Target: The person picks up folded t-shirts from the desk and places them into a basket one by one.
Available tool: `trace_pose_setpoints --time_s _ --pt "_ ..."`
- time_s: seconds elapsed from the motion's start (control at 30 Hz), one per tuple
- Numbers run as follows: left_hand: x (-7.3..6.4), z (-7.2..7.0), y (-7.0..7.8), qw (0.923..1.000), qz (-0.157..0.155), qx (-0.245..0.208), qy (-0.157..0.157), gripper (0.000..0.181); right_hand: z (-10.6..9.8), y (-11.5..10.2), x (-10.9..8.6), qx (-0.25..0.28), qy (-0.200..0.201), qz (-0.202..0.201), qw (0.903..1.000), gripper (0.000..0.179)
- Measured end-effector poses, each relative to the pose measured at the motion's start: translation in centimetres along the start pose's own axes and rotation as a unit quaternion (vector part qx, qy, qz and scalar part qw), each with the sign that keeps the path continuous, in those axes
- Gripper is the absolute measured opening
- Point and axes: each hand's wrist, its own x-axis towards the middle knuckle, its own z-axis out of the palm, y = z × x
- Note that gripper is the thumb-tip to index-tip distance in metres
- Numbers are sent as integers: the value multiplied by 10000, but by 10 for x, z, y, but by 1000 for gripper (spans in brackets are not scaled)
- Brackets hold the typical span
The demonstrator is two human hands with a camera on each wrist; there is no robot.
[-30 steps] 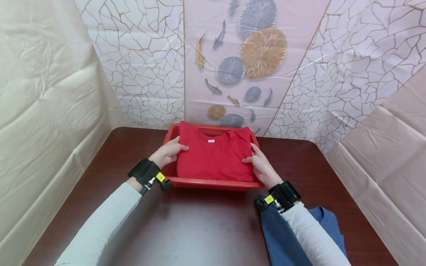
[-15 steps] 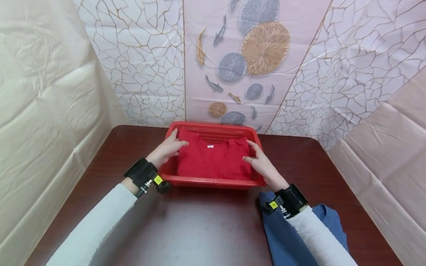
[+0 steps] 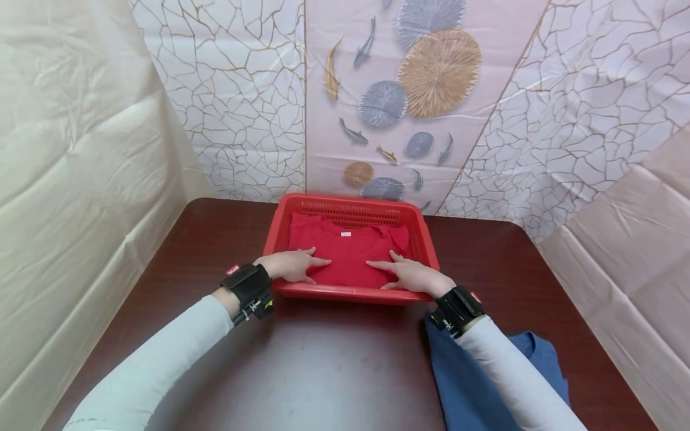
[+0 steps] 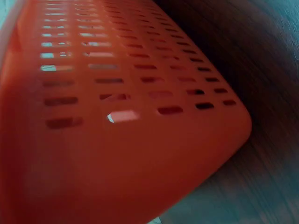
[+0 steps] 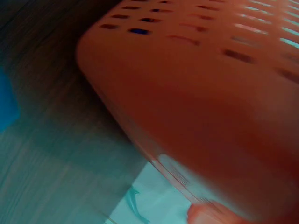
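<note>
A folded red T-shirt (image 3: 350, 254) with a small white neck label lies inside a red plastic basket (image 3: 353, 293). My left hand (image 3: 293, 265) reaches over the basket's near left side, its spread fingers resting on the shirt. From the near right, my right hand (image 3: 412, 275) lies the same way, fingers stretched out over the fabric. In the left wrist view the slotted outer wall of the basket (image 4: 117, 154) fills most of the picture. The right wrist view shows the basket's rounded corner (image 5: 163, 93), with a bit of a finger at the bottom edge.
A blue folded garment (image 3: 469, 383) lies on the dark brown table (image 3: 323, 359) at the near right, partly under the right forearm. Behind the basket stands a patterned wall covering (image 3: 242, 120), and cream cloth (image 3: 81, 179) hangs along the left side.
Both hands have let go of the red T-shirt's sides and moved inward and nearer, onto its front part. The shirt has sunk lower and lies flatter in the basket.
</note>
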Motion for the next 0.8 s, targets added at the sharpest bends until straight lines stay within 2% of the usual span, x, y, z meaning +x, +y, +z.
trace_pose_setpoints --time_s 0.17,0.27,0.33,0.47,0.57,0.67,0.8 --pt "-3 3 2 9996 -176 -168 -161 68 4 0 2 217 -304 148 9992 71" --pt "-5 1 4 9995 -167 -226 -129 68 4 1 4 96 -215 24 9997 71" --pt "-5 -3 4 9998 -82 -157 40 65 2 1 5 -44 3 -102 9999 71" --pt "-7 -9 7 9961 41 -167 861 46 -3 -2 2 -249 739 -252 9966 58" --pt "-12 -12 15 9866 -71 -694 1472 34 -7 -6 -5 -130 1456 -104 9892 38" --pt "-22 -14 32 9725 -17 -1182 2006 27 -8 -12 -16 -50 2259 49 9741 21" --pt "-37 -11 66 9505 437 -1281 2798 18 -8 -23 -41 -126 3281 -24 9446 23"
